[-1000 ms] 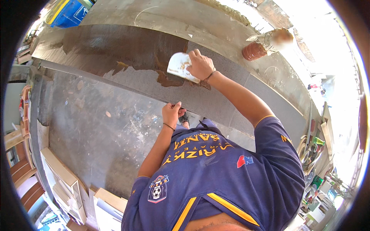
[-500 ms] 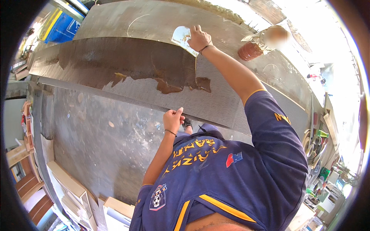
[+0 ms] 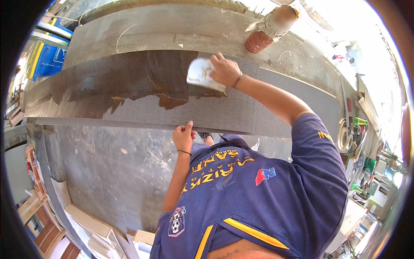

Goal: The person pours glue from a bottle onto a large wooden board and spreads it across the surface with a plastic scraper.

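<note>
A long grey sheet (image 3: pixel 224 113) lies across the bench, its far and left part coated with wet brown glue (image 3: pixel 142 71) that ends in a ragged edge. My right hand (image 3: pixel 225 71) grips a white flat spreader (image 3: pixel 198 72), smeared with brown, its lower edge down at the coating's right end. Near the sheet's front edge is my left hand (image 3: pixel 183 137), fingers curled in and thumb raised. Its thumb tip overlaps that edge in view; whether it touches cannot be made out.
A reddish-brown tub (image 3: pixel 258 41) with a wrapped top stands on the bench beyond the sheet. At the far left is a blue container (image 3: pixel 49 60) with a yellow stripe. Wooden frames (image 3: pixel 88 220) stand at lower left, and rolls of tape (image 3: pixel 343 130) hang at right.
My right hand has drawn the spreader toward me from the sheet's far edge to the coating's right end. My left hand stays by the front edge. The whole view has shifted somewhat.
</note>
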{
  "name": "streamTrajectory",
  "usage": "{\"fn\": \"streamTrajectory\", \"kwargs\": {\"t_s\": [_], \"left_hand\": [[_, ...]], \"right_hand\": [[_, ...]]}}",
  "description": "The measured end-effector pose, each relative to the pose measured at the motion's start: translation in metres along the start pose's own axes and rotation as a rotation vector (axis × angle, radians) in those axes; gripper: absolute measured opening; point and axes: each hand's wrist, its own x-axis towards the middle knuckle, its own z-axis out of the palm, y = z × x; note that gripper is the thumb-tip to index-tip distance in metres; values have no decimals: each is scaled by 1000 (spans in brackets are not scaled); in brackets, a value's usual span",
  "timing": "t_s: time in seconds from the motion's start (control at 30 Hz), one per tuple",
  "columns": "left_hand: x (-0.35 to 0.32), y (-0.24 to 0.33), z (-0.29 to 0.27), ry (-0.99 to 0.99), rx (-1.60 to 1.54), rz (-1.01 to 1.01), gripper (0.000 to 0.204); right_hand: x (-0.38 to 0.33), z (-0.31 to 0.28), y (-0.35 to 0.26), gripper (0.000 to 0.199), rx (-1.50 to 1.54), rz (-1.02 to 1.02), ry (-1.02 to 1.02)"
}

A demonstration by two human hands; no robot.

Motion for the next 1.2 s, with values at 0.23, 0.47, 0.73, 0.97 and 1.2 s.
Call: {"fn": "streamTrajectory", "kwargs": {"t_s": [0.23,0.47,0.73,0.97,1.2], "left_hand": [[-1,7,1,6,36,11,33],[3,-2,2,23,-29,-16,32],[-3,5,4,24,11,10,31],[1,-3,2,74,2,15,30],[2,-5,4,54,-19,24,30]], "right_hand": [[97,-19,44,40,-105,108,363],[-25,-46,29,43,-130,-31,158],[21,-16,75,37,-66,64,283],[11,-79,63,37,-64,-9,428],[-71,-29,77,37,-41,-24,136]]}}
